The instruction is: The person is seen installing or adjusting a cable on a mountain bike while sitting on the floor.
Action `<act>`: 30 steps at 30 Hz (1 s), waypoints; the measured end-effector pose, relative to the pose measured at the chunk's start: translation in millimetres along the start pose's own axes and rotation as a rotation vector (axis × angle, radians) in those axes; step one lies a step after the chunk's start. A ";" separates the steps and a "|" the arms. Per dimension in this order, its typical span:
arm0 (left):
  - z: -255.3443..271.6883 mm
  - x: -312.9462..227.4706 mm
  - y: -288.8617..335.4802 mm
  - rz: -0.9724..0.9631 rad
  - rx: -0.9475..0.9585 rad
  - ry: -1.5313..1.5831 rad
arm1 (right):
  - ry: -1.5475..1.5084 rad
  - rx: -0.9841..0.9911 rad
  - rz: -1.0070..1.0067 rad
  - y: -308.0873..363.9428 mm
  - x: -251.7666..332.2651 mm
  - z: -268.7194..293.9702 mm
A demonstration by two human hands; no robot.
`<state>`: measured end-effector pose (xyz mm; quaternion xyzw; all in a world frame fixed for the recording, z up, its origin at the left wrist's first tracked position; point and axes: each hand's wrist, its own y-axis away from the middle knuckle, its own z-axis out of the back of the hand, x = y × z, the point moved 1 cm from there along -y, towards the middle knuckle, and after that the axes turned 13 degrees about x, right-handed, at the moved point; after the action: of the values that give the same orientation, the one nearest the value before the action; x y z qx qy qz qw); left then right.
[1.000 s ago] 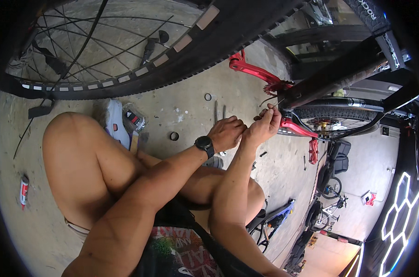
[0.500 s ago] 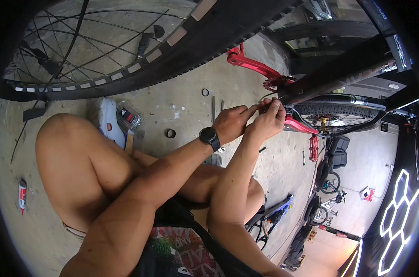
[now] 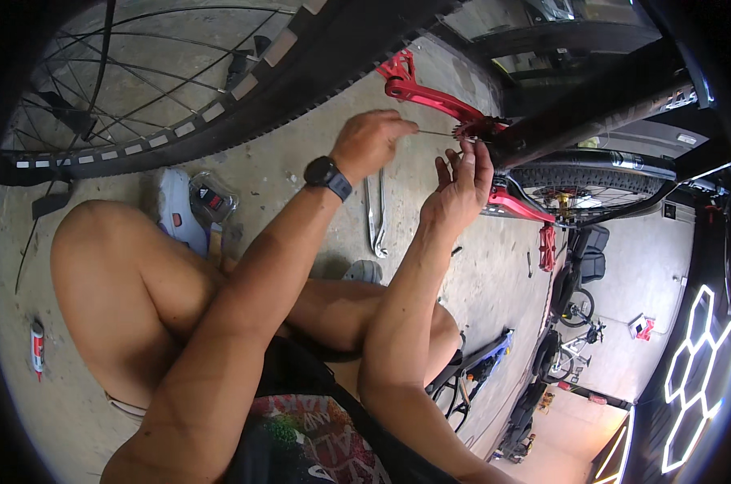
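Observation:
My left hand (image 3: 369,145), with a black watch on its wrist, is closed in a pinch on a thin dark cable (image 3: 436,132). The cable runs rightward from these fingertips toward the red crank and chainring (image 3: 470,129). My right hand (image 3: 460,181) has thumb and forefinger pinched together at the lower end of the dark bike frame tube (image 3: 591,113); its other fingers are half curled. What that pinch holds is too small to make out, though the cable ends close by. The red crank arm (image 3: 430,97) reaches up and left from the frame.
A large bicycle wheel (image 3: 244,101) hangs across the upper left. Long-handled metal pliers (image 3: 374,222) lie on the floor below my left hand. A clear plastic package (image 3: 212,198) and a red-and-white tube (image 3: 37,352) lie at left. A second bike frame (image 3: 478,379) is at lower right.
My left hand has moved left and up, away from my right, and the cable now spans the gap. My right hand stays by the frame. The pliers have come into fuller view.

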<state>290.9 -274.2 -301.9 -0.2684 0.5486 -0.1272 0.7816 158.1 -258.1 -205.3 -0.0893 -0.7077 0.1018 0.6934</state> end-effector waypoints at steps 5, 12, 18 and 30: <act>21.6 31.1 2.1 0.058 -0.029 -0.043 | 0.018 0.035 -0.038 -2.9 -3.3 -3.9; 22.0 42.3 8.4 0.126 -0.060 -0.004 | 0.001 0.068 -0.065 -4.2 -16.2 -8.7; 13.6 48.4 20.6 0.136 -0.015 0.206 | -0.022 0.041 -0.082 -8.5 -20.2 -7.3; -2.5 46.4 36.0 0.310 0.138 0.333 | 0.026 0.088 0.016 -16.2 -26.6 -10.0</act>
<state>302.1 -268.1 -359.3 -0.1020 0.6946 -0.0852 0.7071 168.9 -280.6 -226.5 -0.0655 -0.6928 0.1371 0.7049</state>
